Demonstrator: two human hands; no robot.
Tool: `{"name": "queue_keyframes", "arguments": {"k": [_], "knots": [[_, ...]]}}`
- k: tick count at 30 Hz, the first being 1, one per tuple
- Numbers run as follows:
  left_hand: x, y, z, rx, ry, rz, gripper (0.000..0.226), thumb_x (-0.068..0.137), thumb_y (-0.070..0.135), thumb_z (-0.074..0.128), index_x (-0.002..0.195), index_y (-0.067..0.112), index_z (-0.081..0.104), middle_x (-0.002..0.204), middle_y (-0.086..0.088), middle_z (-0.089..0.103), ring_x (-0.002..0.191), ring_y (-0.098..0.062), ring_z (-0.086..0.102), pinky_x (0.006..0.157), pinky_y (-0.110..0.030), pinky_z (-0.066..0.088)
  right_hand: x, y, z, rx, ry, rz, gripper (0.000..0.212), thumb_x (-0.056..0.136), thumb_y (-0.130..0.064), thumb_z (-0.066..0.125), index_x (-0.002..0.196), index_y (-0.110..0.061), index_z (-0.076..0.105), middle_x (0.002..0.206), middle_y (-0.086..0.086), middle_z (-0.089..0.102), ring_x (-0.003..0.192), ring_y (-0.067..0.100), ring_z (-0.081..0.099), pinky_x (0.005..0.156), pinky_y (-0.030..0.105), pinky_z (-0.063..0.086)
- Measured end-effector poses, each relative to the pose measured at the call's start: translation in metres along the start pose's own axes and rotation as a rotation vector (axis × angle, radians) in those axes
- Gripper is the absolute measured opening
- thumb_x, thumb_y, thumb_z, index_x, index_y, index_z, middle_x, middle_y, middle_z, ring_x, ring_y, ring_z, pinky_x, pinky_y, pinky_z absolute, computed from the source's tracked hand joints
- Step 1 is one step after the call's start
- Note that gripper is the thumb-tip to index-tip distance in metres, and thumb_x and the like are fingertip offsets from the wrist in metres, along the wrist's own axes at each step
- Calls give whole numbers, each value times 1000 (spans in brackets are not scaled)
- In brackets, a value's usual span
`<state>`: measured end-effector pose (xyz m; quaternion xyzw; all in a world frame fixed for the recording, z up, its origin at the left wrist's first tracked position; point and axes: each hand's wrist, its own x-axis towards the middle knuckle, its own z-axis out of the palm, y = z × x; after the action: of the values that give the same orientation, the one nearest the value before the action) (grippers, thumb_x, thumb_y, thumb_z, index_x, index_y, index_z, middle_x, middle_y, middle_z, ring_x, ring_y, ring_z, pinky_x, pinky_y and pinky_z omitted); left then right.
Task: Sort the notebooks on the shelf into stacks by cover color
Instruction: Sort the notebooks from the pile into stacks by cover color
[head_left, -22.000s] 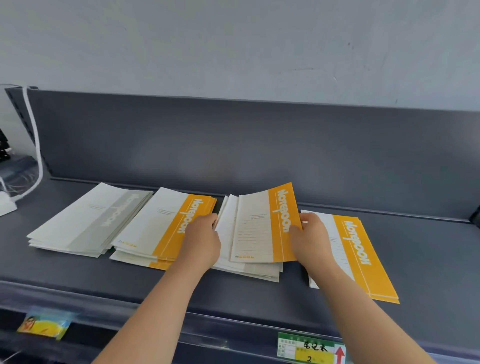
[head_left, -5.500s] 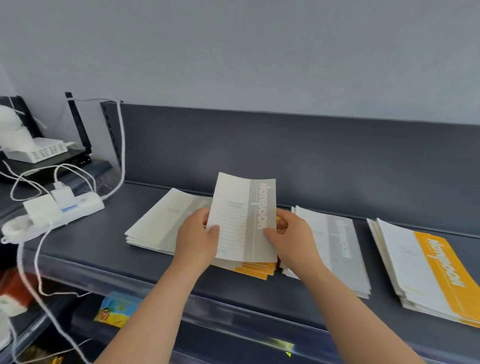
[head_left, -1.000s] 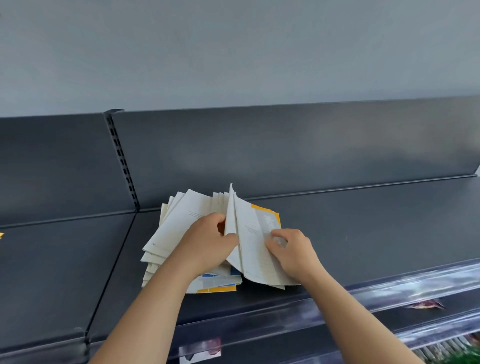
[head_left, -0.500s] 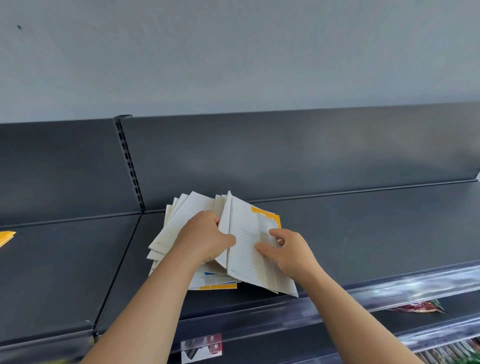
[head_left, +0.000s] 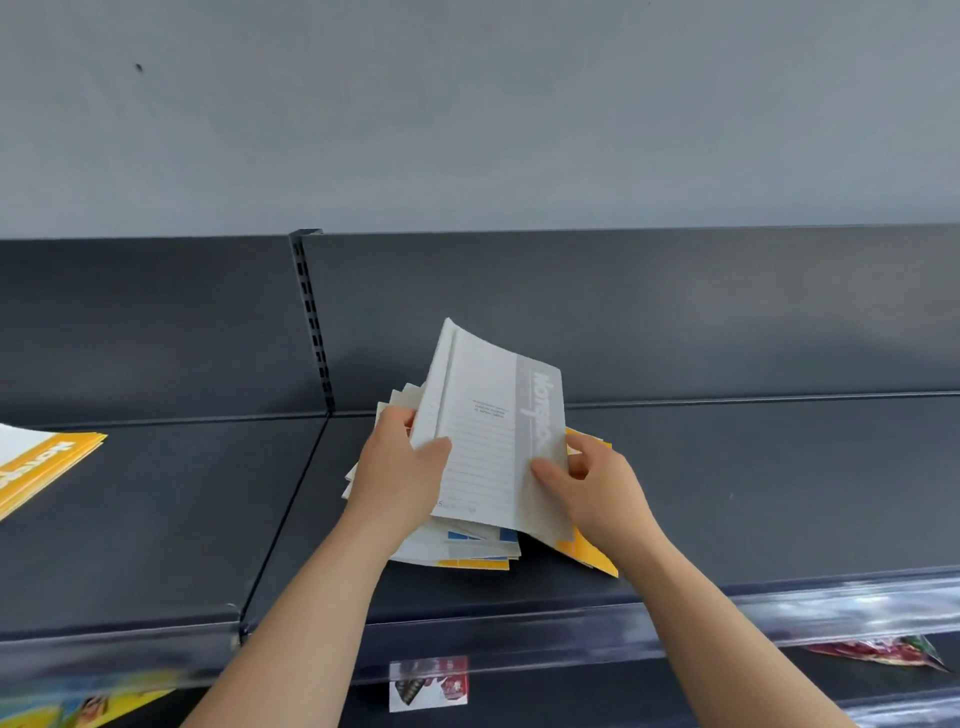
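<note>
Gray notebook (head_left: 485, 447) above mixed pile (head_left: 467, 551), orange stack (head_left: 44, 465) left

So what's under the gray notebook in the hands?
A messy pile of notebooks lies on the shelf under the gray notebook. Orange and blue edges peek out in front, and an orange cover shows by the right hand. The rest is hidden.

Plain grey wall (head_left: 467, 104), dark metal shelf (head_left: 779, 493), slotted upright (head_left: 311, 322), clear price rail (head_left: 779, 608)

"Notebook" on grey notebook (head_left: 488, 441), partly hidden, small print illegible
</note>
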<state>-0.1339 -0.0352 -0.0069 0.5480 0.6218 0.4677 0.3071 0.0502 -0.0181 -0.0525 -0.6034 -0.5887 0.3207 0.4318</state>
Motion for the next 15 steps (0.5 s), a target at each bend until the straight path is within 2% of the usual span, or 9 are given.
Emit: {"name": "queue_keyframes", "arguments": {"k": [5, 8, 11, 15], "knots": [[-6, -6, -25, -75, 71, 36, 24, 93, 17, 52, 114, 24, 45, 101, 12, 58, 86, -5, 58, 50, -13, 41, -2, -31, 17, 110, 47, -69, 39, 87, -24, 64, 124, -26, 54, 102, -11, 61, 86, 5, 61, 60, 19, 49], [-7, -14, -46, -85, 91, 51, 28, 92, 20, 54, 117, 24, 44, 104, 12, 58, 89, -4, 58, 58, -17, 43, -4, -49, 33, 140, 47, -117, 32, 87, -17, 62, 116, -28, 53, 103, -10, 61, 88, 8, 61, 62, 18, 48], [-7, -25, -75, -78, 81, 56, 35, 89, 15, 56, 119, 27, 42, 105, 17, 56, 91, -1, 57, 61, -16, 42, -6, -69, 59, 128, 37, -166, 27, 88, -15, 60, 107, -32, 51, 103, -8, 62, 88, 11, 61, 61, 20, 48], [-7, -45, -130, -19, 101, 75, 41, 90, 10, 51, 125, 29, 42, 109, 22, 55, 96, 4, 53, 64, -13, 40, -13, -99, 107, 99, -3, -207, 27, 88, -18, 60, 112, -30, 54, 102, -10, 61, 87, 8, 61, 59, 16, 45]]}}
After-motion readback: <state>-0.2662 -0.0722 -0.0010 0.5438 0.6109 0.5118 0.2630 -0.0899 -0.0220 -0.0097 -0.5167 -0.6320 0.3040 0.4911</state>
